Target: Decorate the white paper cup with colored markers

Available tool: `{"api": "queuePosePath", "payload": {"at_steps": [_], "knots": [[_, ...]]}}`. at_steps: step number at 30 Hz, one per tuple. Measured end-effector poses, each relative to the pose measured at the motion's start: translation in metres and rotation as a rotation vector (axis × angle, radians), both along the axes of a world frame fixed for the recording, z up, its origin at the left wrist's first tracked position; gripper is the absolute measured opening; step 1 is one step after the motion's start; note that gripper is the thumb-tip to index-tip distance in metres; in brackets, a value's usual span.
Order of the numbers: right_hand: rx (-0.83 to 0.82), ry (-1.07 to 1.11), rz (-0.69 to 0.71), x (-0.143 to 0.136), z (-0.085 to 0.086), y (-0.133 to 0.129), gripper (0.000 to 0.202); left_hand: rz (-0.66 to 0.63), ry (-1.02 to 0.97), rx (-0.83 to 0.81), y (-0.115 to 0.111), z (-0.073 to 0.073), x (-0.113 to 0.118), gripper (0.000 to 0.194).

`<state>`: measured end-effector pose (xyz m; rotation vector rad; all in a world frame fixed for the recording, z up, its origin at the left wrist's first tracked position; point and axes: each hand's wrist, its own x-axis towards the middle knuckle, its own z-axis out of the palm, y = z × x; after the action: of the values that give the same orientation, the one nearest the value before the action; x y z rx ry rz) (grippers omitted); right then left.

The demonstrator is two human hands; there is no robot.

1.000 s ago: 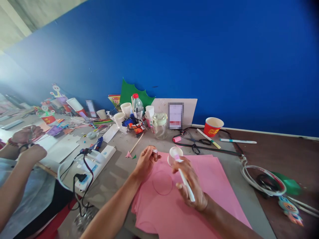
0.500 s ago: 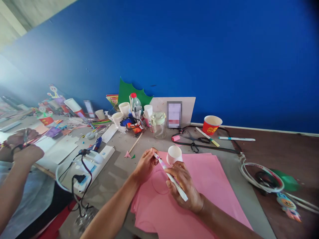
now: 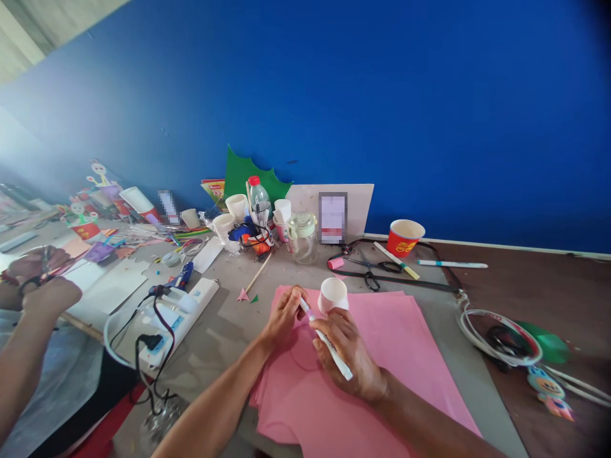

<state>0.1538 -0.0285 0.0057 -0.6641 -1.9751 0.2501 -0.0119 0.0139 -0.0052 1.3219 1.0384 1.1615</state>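
Observation:
My right hand is closed around a white marker, whose back end points down toward me. At the marker's far end, the fingers of my left hand are pinched on its tip; whether they hold a separate cap is hard to make out. Both hands are above a stack of pink paper. A thin curved outline, partly hidden by my hands, shows on the top sheet. Just beyond my right hand, a small white paper cup stands on the paper.
Scissors, a red paper cup and two more markers lie beyond the paper. A lidded glass jar and a bottle stand at the back. Left are a power strip, a glue gun and another person's hands.
The marker and my right hand have shifted slightly left and up, and my left fingers have closed further over the marker's tip. The cup on the paper stays in place.

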Motion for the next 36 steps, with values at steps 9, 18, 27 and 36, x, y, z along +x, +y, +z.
{"api": "queuePosePath", "payload": {"at_steps": [9,18,27,36], "knots": [[0.136,-0.104,0.007,0.001,-0.005,0.004,0.019,0.006,-0.008,0.002,-0.008,-0.004,0.004,0.046],[0.167,-0.161,0.068,0.002,-0.003,0.009,0.017,0.126,0.145,0.117,-0.014,0.011,0.009,0.045],[0.143,-0.165,0.095,0.004,-0.008,0.014,0.018,0.172,0.161,0.092,-0.014,0.006,0.014,0.043],[0.126,-0.144,0.065,0.003,-0.005,0.021,0.029,0.021,-0.332,-0.161,-0.005,0.013,0.005,0.036]]}}
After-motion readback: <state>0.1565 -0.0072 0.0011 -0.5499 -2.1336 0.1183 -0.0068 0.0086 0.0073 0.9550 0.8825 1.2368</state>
